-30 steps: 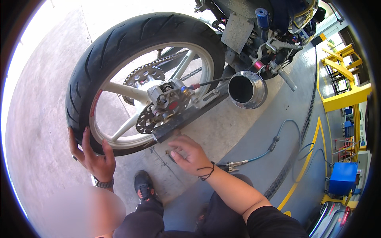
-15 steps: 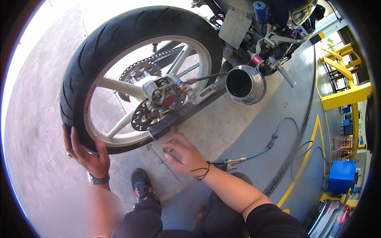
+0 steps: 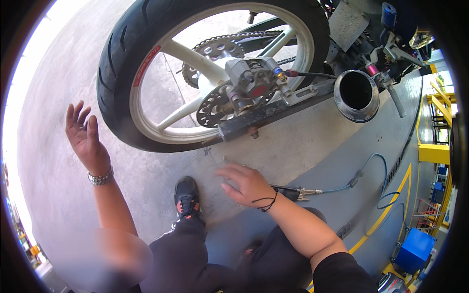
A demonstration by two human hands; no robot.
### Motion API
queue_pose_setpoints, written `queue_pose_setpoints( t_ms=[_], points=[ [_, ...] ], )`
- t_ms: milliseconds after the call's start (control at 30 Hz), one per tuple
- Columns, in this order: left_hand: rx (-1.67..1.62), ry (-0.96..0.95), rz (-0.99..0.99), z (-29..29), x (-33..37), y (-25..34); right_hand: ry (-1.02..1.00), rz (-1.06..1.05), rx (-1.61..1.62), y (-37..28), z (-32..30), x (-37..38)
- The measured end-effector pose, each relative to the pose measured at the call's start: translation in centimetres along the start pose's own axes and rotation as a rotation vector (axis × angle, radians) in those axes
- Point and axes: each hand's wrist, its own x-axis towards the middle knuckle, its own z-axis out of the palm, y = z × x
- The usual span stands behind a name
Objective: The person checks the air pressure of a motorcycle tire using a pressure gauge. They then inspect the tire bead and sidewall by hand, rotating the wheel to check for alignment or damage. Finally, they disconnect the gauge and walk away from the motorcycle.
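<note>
My left hand [image 3: 88, 141] is raised beside the motorcycle's rear wheel [image 3: 116, 93], apart from the black tyre, fingers spread and holding nothing. Below the dark swingarm [image 3: 273, 116], my right hand [image 3: 246, 184] hangs with thumb and fingers apart, slightly smeared by motion. A small pale piece [image 3: 224, 158], too small to name, shows just beyond its fingertips and seems not to be gripped. White spokes carry a brake disc [image 3: 211, 108] and a grey brake caliper [image 3: 251, 78]. A bolt [image 3: 254, 132] sticks out under the swingarm.
A round exhaust muffler [image 3: 362, 110] juts out at the right. On the floor by my right wrist lies an air tool [image 3: 288, 193] on a blue hose [image 3: 337, 189]. My shoe [image 3: 187, 198] stands below the wheel. A blue box [image 3: 415, 250] is at far right.
My left hand has come off the tyre and risen to the left. My right hand's fingers have opened from a pinch on something small. The view has shifted, so the motorcycle sits higher and further right.
</note>
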Motion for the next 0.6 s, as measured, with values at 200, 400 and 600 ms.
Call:
queue_pose_setpoints(
  t_ms=[200,400,600],
  points=[
    [-0.197,-0.25,-0.304,-1.7,-3.4,-3.1,-0.216,0.039,-0.001,0.6,2.2,-0.6],
    [0.253,-0.196,-0.209,0.4,-6.1,-4.2,-0.206,0.068,-0.034,2.5,3.1,-0.2],
    [0.475,-0.056,-0.047,1.1,-7.7,-4.8,-0.123,0.129,-0.029,2.7,4.3,0.5]
  ],
)
